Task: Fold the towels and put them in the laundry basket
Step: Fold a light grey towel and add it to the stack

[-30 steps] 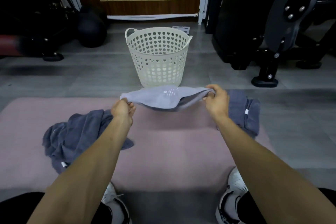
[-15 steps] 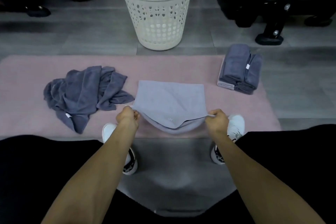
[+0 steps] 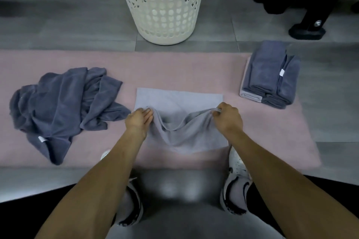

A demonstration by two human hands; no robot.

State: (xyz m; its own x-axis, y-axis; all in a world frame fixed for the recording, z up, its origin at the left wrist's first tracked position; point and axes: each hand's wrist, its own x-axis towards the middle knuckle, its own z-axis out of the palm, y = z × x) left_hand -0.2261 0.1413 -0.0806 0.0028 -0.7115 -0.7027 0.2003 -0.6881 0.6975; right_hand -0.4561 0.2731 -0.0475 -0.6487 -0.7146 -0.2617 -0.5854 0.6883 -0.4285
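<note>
**Inspector:** Where is the item in hand?

**Assistant:** The light grey towel point(image 3: 180, 120) lies at centre frame on the pink mat point(image 3: 174, 68). Its far half is flat; its near edge is lifted and sags between the hands.

**Inspector:** Grip?

**Assistant:** The left hand point(image 3: 138, 119) and right hand point(image 3: 228, 117) each have their fingers pinched shut on a corner of that edge.

**Inspector:** Handling?

**Assistant:** Judged soft, light and limp: it droops wherever unsupported. Hold it at the corners, keeping the edge taut.

**Inspector:** Remainder?

**Assistant:** A crumpled heap of dark towels point(image 3: 64, 106) at left; a folded stack point(image 3: 272, 73) at upper right; the white laundry basket point(image 3: 161, 2) at top centre, contents not visible.
</note>
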